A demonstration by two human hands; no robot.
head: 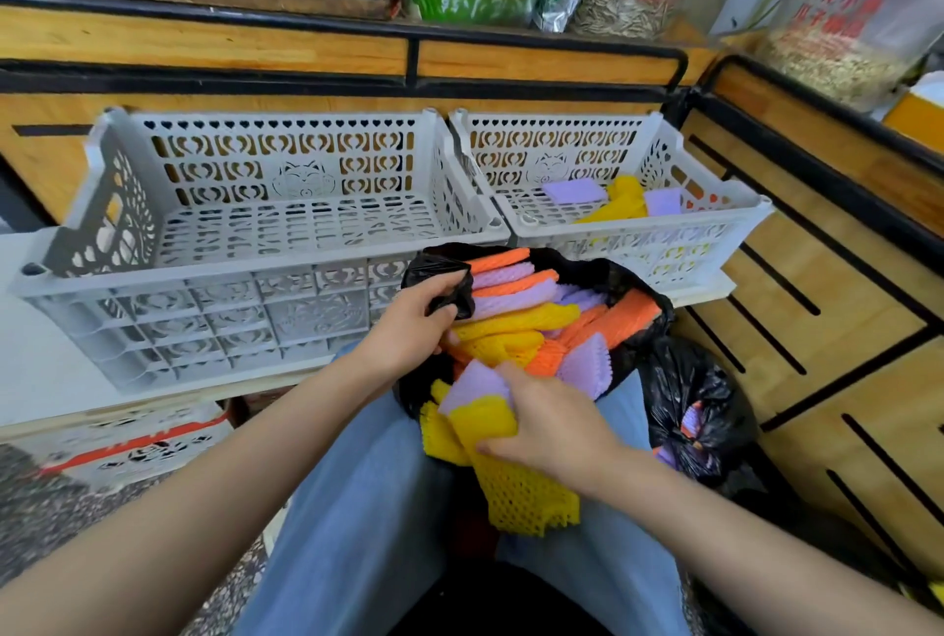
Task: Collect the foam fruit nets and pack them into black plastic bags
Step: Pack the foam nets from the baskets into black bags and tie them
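Clearly well along: the left grey crate (245, 226) shows only its slotted floor. The left hand (414, 323) holds the black plastic bag (444, 277) open on the lap, fingers clamped on its rim. The bag is nearly brimming with orange, purple and yellow foam nets (516, 323). The right hand (557, 436) has its fingers curled round a yellow-and-purple bundle (485, 423) at the bag's near edge. A few leftover nets (620, 201) lie in the right crate (638, 234), and a second black bag (700, 395) beside the knee looks already filled.
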